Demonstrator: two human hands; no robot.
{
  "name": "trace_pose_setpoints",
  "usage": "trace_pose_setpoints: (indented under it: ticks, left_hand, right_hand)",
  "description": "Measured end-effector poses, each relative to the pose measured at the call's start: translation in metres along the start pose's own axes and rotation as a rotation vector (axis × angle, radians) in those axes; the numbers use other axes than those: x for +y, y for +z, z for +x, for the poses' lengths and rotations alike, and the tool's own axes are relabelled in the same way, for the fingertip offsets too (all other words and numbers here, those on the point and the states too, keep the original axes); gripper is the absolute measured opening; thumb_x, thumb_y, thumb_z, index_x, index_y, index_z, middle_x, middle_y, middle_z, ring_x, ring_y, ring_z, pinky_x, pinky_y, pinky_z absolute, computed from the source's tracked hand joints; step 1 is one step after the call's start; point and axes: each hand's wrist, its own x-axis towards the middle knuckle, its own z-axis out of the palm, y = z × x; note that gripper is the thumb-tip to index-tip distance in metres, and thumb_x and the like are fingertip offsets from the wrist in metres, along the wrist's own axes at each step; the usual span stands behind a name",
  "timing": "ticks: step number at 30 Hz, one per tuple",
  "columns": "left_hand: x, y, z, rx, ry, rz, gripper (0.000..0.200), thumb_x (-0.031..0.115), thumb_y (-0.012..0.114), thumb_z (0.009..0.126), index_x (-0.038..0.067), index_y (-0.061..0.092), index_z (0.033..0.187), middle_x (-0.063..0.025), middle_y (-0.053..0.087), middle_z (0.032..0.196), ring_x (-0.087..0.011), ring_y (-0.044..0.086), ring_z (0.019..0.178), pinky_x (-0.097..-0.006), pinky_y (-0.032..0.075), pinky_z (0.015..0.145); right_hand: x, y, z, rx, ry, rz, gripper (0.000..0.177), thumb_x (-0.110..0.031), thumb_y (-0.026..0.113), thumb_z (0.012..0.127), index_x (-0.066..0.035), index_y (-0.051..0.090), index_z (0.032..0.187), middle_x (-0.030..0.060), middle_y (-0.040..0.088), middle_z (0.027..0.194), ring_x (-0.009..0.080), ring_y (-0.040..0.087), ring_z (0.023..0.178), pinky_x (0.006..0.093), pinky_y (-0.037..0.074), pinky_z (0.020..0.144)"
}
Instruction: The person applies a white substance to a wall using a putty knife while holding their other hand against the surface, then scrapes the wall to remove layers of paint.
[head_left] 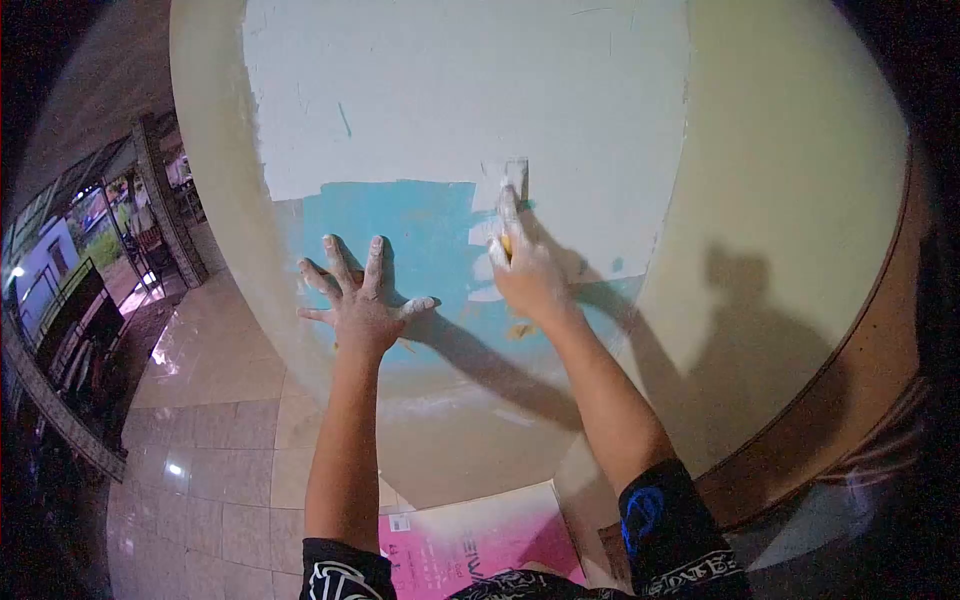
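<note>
On the blue patch of the wall (440, 215), my left hand (362, 305) rests flat with its fingers spread, whitened by dust or paste. My right hand (530, 275) is closed around a putty knife (505, 180), one finger stretched along its blade. A bit of yellow handle shows between the fingers. The blade lies against the wall where the white coating (440, 100) meets the blue. White smears run just left of the blade and below it.
A pink and white board (470, 545) lies low in front of me. Tiled floor (205, 450) stretches to the left, with a post (165, 200) and metal railings beyond. A brown curved edge (850, 350) borders the wall at right.
</note>
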Motion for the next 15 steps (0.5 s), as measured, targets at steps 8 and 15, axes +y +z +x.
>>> trace_pose_setpoints:
  ticks: [8,15]
  left_hand:
    - [0.007,-0.002,0.000,-0.057,-0.092,-0.024,0.126,0.085,0.072,0.046,0.034,0.033,0.154,-0.0201,-0.006,0.165,-0.0558,-0.019,0.143,-0.0917,0.005,0.086]
    - [0.007,-0.002,0.001,0.000,-0.067,-0.021,0.127,0.087,0.070,0.046,0.035,0.030,0.155,-0.0194,-0.009,0.164,-0.0537,-0.022,0.143,-0.0910,0.005,0.088]
  right_hand:
    - [0.005,0.008,-0.015,0.007,-0.023,0.009,0.071,-0.028,0.048,0.096,-0.022,0.015,0.158,0.0292,0.066,0.082,0.0457,0.066,0.076,0.0524,0.052,0.071]
    - [-0.018,-0.038,0.020,0.008,0.019,-0.051,0.073,-0.029,0.050,0.096,-0.024,0.012,0.159,0.0270,0.065,0.076,0.0414,0.066,0.071,0.0518,0.052,0.070]
